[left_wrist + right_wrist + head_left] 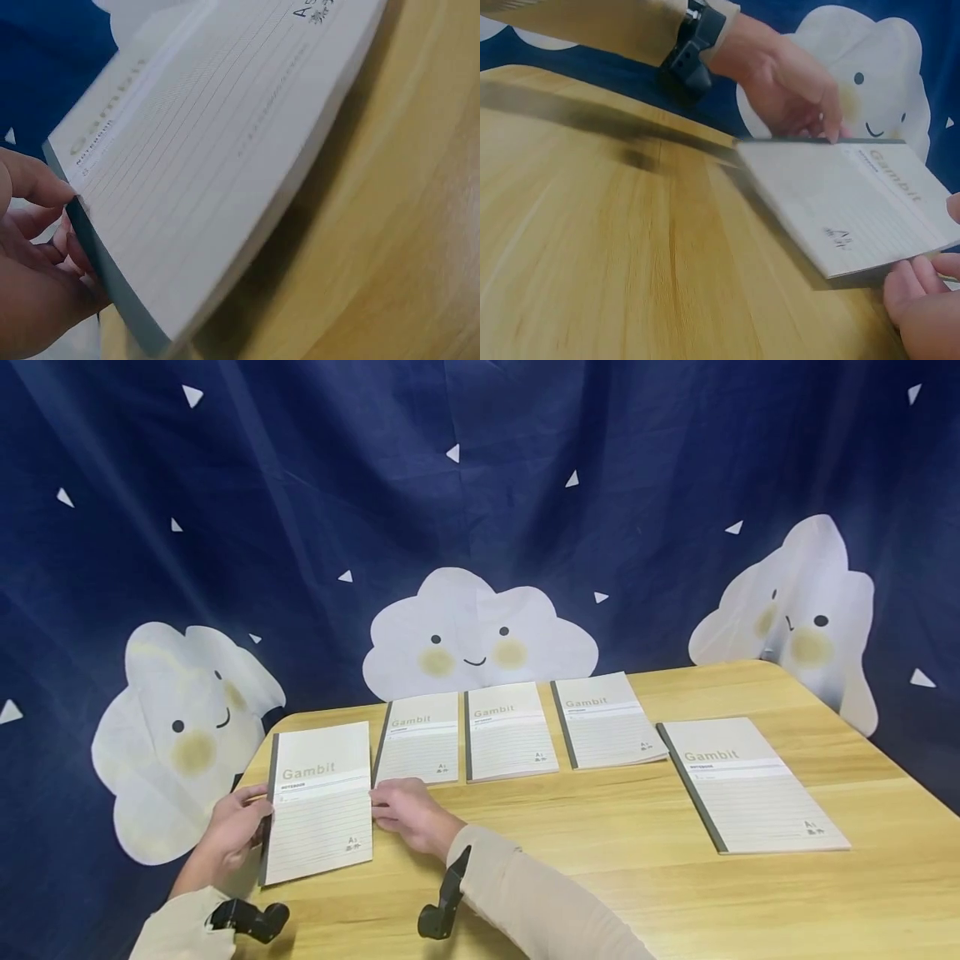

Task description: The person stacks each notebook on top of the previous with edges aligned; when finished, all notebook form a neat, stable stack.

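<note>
A white Gambit notebook (321, 818) with a dark spine is held between both hands at the table's left side. It is tilted, and a shadow shows under its lower edge in the left wrist view. My left hand (232, 828) pinches the spine edge, thumb on the cover and fingers beneath. On the opposite edge, my right hand (411, 814) grips the notebook about halfway along, its fingers (906, 289) curled under the rim. Just beyond the right hand lies another notebook (417, 743), its lower edge close to the knuckles.
Two more matching notebooks, one in the middle (512, 739) and one to its right (609, 727), continue the back row on the wooden table (600, 852). Farther right, a separate notebook (757, 793) lies nearer the front. A dark blue curtain (510, 510) with cloud faces hangs behind.
</note>
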Tool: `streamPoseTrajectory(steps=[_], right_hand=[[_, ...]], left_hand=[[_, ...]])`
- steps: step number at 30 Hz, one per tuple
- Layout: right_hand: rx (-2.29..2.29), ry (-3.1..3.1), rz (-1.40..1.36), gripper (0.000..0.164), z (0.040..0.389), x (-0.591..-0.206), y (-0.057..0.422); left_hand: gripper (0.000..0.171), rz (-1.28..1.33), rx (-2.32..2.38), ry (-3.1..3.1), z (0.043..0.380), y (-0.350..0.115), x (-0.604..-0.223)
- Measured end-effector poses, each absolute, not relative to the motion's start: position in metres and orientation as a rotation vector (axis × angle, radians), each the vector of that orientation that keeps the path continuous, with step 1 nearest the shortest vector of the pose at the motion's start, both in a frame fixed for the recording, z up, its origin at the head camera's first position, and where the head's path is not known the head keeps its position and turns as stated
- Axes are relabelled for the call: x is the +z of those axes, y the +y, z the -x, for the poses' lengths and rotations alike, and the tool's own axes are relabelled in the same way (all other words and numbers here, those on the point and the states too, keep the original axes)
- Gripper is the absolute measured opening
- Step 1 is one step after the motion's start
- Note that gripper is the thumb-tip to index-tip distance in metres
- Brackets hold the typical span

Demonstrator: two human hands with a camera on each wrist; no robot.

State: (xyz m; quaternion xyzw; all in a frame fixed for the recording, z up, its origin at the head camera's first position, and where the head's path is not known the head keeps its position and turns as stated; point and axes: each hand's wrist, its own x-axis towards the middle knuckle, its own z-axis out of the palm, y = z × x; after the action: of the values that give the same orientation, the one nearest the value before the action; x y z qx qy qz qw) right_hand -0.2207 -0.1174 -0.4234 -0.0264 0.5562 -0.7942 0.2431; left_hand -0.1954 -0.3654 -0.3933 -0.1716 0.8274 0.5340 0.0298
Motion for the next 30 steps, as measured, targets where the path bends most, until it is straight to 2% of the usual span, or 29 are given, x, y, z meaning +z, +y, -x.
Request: streamPoseTrajectory(steps=[6,11,19,30], right_hand=[[-2.199,1.574,0.159,0.051,0.224,-0.428,-0.103],[-2.184,1.595,0.211,0.046,0.227,-0.432,-0.087],[-2.130,1.617,0.328,0.049,0.234,-0.429,-0.055],[-2.006,1.908,0.430,0.052,0.240,-0.431,-0.002]], left_hand=[[0.052,0.367,1.669,2.565,0.196,-0.350,-0.385],[0.049,0.277,1.732,2.521,0.197,-0.340,-0.388],[0.050,0.275,1.832,2.442,0.199,-0.316,-0.398],[0.045,0.271,2.006,2.353,0.212,-0.261,-0.407]])
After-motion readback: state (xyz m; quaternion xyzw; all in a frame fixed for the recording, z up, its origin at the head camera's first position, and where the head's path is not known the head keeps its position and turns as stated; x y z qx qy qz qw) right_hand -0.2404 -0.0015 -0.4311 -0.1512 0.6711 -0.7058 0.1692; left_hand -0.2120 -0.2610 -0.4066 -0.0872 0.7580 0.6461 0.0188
